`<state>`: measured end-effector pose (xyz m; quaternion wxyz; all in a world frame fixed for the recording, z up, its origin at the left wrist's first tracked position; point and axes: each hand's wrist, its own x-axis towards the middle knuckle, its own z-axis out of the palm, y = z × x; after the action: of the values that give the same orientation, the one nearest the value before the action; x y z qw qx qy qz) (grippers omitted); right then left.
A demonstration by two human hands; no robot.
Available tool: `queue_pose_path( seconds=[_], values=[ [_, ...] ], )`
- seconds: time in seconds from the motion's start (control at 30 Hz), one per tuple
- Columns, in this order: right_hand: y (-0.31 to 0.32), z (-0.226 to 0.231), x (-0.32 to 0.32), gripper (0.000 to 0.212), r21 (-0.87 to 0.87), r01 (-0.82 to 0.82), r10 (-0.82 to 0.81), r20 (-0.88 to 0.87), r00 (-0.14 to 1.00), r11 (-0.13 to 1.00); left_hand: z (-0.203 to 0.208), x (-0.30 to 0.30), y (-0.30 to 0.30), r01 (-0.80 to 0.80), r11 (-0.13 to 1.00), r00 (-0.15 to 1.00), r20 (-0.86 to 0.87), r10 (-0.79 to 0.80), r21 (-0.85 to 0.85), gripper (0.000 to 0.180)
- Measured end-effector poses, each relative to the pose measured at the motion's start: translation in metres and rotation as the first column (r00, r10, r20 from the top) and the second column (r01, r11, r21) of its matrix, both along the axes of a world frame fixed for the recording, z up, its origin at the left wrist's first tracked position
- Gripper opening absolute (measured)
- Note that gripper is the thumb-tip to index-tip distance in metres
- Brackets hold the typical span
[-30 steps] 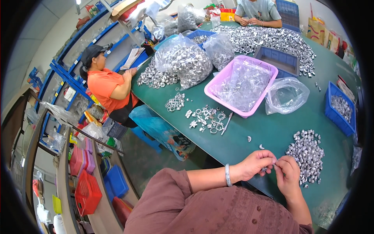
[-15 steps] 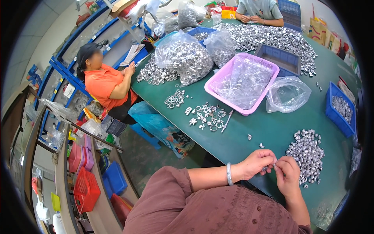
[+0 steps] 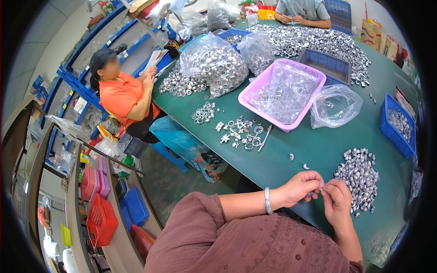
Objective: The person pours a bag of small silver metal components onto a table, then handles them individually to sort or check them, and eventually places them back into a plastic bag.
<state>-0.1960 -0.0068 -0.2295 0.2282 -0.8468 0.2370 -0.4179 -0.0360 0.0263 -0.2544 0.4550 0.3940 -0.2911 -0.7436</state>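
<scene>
Over the near edge of the green table [image 3: 291, 136], my two hands meet with fingertips almost touching. My left hand [image 3: 301, 187], a pale bangle on its wrist, is closed around small silver metal pieces [image 3: 310, 194] that show under its fingers. My right hand [image 3: 337, 200] pinches at the same spot, where a tiny silver bit shows between the fingertips; its shape is too small to make out. Beside my right hand lies a heap of small curved silver metal pieces [image 3: 357, 177]. Two loose curved pieces [image 3: 306, 166] rest beyond my left hand.
Farther off stand a pink basket [image 3: 244, 101] of bagged parts, an open clear bag [image 3: 336, 107], a grey tray [image 3: 325, 68] and a blue bin [image 3: 387, 123]. Rings and small castings [image 3: 241, 132] lie left of the basket. A co-worker in orange [image 3: 123, 98] sits left; another sits across.
My hands keep almost the same place and pinch, with slight finger movement. The co-worker in orange has shifted their hands and the papers. The view has moved slightly.
</scene>
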Motion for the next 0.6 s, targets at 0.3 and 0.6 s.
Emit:
queue_pose_path(
  seconds=[0.3, 0.6],
  values=[
    [-0.014, -0.01, -0.013, 0.006, 0.262, -0.002, -0.022, 0.091, 0.996, 0.965, 0.018, -0.003, -0.002, -0.009, 0.999, 0.999, 0.038, 0.011, -0.052, 0.021],
    [-0.019, -0.018, -0.016, 0.008, 0.508, -0.217, 0.065, 0.301, 0.951, 0.833, 0.022, -0.012, -0.004, -0.063, 0.92, 0.954, 0.247, 0.17, -0.387, 0.013]
  ],
)
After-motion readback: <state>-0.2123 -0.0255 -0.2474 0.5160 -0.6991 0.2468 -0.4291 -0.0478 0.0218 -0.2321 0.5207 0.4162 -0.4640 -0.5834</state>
